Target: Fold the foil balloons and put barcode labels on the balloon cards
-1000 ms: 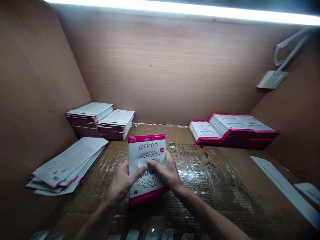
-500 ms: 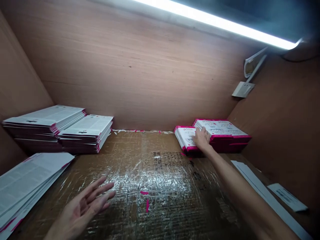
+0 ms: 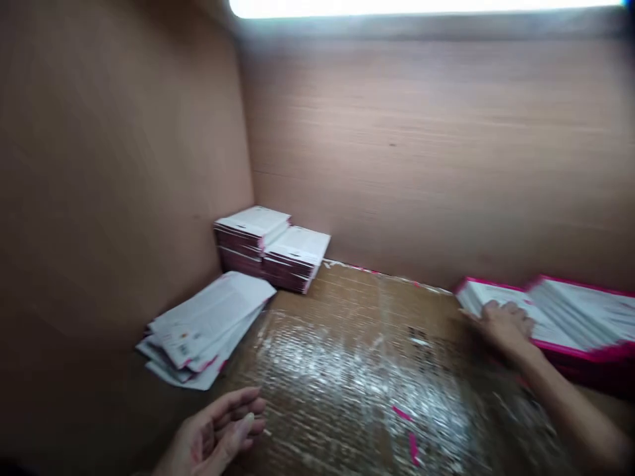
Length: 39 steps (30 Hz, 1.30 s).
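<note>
My right hand (image 3: 506,325) lies on the near end of a pink-edged stack of white printed cards (image 3: 538,317) at the right, its thumb by the stack's left side. A further pink-edged stack (image 3: 602,311) stands just right of it. Near the bottom edge, my left hand (image 3: 218,426) hovers over the tape-covered cardboard surface (image 3: 342,357), its fingers a little curled and apart, holding nothing. Beyond it lies a loose, fanned pile of white sheets (image 3: 213,317).
Two neat stacks of cards, one at the back left corner (image 3: 255,221) and one beside it (image 3: 297,244), touch. Wooden panels rise at the left (image 3: 124,165) and back (image 3: 421,152). A bright tube light (image 3: 426,6) runs along the top.
The view has turned left, so the stacks appear further right. My right hand has moved onto the left pink-edged stack's left part. My left hand's fingers have curled somewhat.
</note>
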{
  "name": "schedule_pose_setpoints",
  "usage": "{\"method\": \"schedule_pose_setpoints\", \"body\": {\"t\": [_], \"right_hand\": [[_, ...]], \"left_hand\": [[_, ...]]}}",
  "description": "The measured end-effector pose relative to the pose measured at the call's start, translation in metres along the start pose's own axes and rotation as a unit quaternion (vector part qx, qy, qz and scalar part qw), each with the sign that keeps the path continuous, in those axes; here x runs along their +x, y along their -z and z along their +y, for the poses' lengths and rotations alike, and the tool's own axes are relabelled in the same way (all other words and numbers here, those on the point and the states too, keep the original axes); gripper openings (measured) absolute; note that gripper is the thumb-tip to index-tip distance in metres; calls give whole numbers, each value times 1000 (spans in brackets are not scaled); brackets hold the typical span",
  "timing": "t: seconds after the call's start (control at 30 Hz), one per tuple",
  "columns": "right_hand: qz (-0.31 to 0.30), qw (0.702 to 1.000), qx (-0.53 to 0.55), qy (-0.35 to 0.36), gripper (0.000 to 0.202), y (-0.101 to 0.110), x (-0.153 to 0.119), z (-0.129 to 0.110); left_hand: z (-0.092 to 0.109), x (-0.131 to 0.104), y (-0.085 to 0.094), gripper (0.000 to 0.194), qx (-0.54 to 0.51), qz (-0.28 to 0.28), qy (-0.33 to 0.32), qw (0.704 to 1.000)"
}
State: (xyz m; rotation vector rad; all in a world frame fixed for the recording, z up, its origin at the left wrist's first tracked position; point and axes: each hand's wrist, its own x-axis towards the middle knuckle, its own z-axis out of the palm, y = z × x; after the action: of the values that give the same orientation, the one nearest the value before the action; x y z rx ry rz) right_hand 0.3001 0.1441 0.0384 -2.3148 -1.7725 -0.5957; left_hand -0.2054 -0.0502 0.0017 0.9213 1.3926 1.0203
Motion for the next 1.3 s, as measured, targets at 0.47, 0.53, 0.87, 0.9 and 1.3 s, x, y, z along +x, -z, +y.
{"method": "schedule_pose_setpoints", "body": {"t": [0.47,0.53,0.87,0.9,1.3], "right_hand": [[14,893,217,393,53,131,24,-439],[-12,902,193,387,51,132,32,-450],[0,905,144,400,27,144,54,-460],[4,906,144,398,25,144,54,-462],[79,876,263,397,30,194,-2,-232]], "left_hand": [[-1,29,73,30,394,128,-14,910],[-1,29,73,29,397,122,7,909],[-9,33,79,31,397,119,29,910],[-11,34,79,32,398,120,28,909],[5,34,74,38,450,138,-57,880]]}}
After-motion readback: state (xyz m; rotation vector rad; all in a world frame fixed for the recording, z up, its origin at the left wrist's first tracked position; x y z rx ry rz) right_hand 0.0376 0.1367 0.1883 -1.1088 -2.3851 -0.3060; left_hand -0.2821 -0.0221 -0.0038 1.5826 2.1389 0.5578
